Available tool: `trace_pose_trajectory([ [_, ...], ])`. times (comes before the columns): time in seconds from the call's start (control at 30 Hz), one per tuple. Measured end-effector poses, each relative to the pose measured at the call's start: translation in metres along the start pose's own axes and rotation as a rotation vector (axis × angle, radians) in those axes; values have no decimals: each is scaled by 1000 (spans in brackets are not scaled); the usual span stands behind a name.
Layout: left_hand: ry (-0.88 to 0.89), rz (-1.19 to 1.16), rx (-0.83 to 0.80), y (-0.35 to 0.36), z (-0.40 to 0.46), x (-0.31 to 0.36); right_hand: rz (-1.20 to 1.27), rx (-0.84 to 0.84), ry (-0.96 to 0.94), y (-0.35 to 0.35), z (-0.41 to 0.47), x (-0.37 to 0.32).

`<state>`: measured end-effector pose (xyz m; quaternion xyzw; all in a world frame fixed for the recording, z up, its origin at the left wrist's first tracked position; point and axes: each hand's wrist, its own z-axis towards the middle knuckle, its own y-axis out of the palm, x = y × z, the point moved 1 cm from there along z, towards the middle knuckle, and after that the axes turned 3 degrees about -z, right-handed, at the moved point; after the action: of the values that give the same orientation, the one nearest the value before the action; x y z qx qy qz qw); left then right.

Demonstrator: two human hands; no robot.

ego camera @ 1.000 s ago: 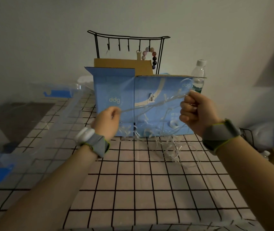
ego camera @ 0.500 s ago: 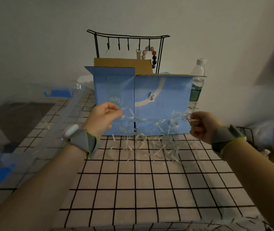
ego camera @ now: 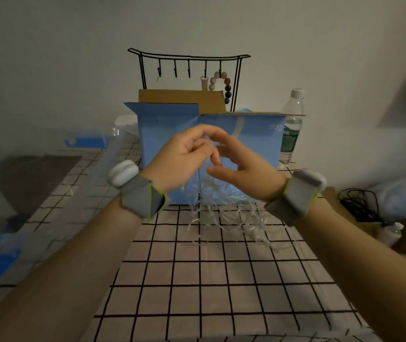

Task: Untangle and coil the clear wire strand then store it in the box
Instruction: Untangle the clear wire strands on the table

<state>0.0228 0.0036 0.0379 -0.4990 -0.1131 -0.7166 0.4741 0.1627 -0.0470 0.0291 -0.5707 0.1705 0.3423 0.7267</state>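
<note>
Before the open blue box [ego camera: 172,134], the left hand [ego camera: 182,159] and right hand [ego camera: 243,169] meet, fingers pinching the clear wire strand [ego camera: 231,215], which trails onto the checked tablecloth [ego camera: 197,280]. Inside the box, nothing can be made out.

A grid-patterned table [ego camera: 197,287] carries a blue box [ego camera: 162,134] near its far edge, a water bottle [ego camera: 292,124] beside it, clear wire strand [ego camera: 241,223] in front, and a clear bin [ego camera: 36,183] along its left edge.

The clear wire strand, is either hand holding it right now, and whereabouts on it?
The left hand pinches the clear wire strand at its top, fingertips meeting the right hand; whether that hand grips cannot be told.
</note>
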Motion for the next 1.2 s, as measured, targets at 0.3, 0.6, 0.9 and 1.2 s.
trace_pose_trajectory([
  [0.3, -11, 452, 332, -22, 3, -13, 172, 231, 119, -25, 8, 17],
  [0.6, -182, 71, 649, -35, 11, -14, -247, 208, 43, -51, 0, 20],
  [0.9, -388, -309, 728, -58, 9, -26, 5, 427, 184, -64, -1, 31],
  [1.2, -772, 291, 200, -25, -10, -72, 372, 303, 262, -44, -4, 22],
])
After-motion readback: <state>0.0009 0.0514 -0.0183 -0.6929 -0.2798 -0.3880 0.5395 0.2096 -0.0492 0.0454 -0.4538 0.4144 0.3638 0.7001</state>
